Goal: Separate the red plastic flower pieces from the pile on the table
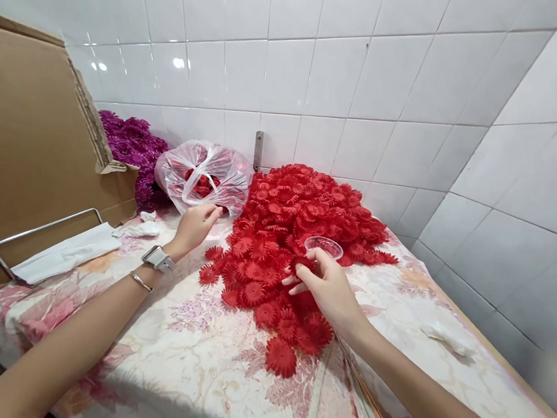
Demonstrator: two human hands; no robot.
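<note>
A big heap of red fabric flower heads (301, 232) lies on a flowered tablecloth (201, 354) against the tiled wall. My right hand (324, 288) is over the near side of the heap, fingers pinched on a red flower head, right beside a small clear plastic cup (323, 246) resting on the pile. My left hand (196, 225), with a watch and a bangle on the wrist, reaches to the left edge of the heap by a clear plastic bag (201, 177) of red flowers; its fingers are curled, and what they hold is hidden.
A pile of purple flower heads (132, 145) sits behind the bag. A large cardboard box (29, 140) stands at the left with a metal wire frame (39, 232) and white tissue (67, 252) in front. Thin sticks (361, 406) lie near my right forearm. Tiled walls close the back and right.
</note>
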